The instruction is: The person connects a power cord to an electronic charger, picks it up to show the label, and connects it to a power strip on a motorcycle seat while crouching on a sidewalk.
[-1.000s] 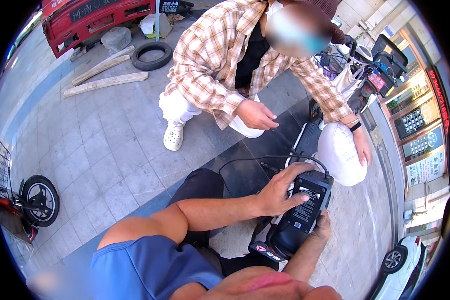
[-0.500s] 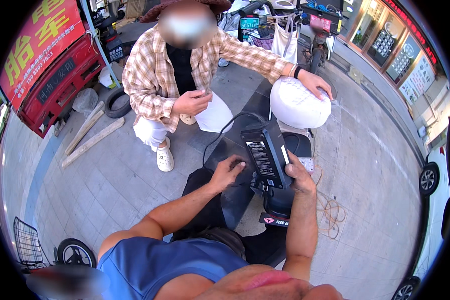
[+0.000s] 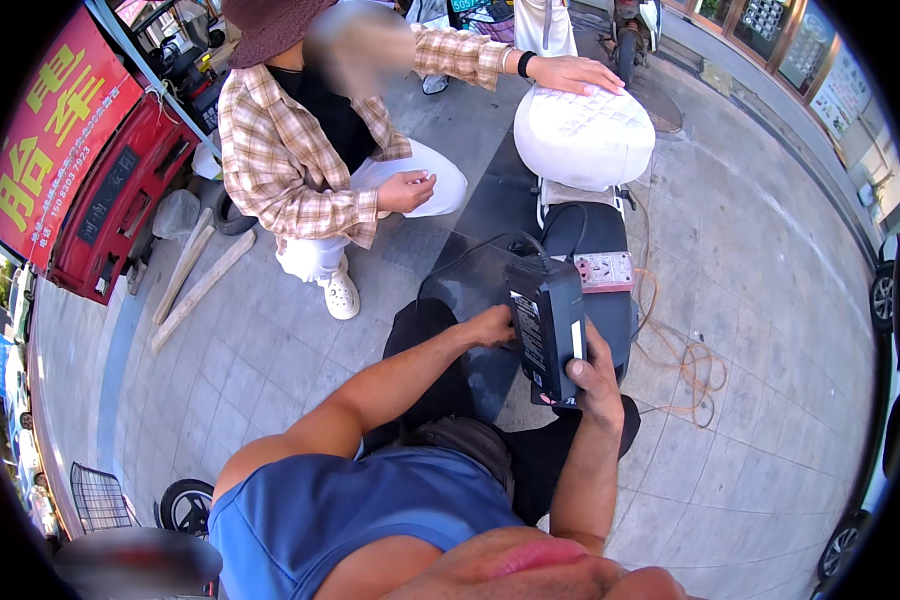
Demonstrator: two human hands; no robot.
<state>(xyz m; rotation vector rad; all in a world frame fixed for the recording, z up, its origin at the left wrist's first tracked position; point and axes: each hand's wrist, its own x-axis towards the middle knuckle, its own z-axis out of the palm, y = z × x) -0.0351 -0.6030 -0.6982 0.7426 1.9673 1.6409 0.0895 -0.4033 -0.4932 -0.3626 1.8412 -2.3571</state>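
Note:
My right hand grips a black charger-like box with a label and a cable running from its top end. The box is tilted edge-up over the black part of a scooter. My left hand reaches to the box's left side, its fingertips hidden behind it. A pinkish power strip lies just beyond the box, and a white padded scooter seat is farther forward, with another person's hand resting on top.
A person in a plaid shirt crouches ahead left. Wooden planks, a tire and a red vehicle panel are at left. An orange cord lies right. Scooters stand behind, a car wheel at far right, a bicycle basket lower left.
My left hand left the box's top, moved left and down, and now reaches behind it. My right hand has turned the box more on edge. The view swung upward.

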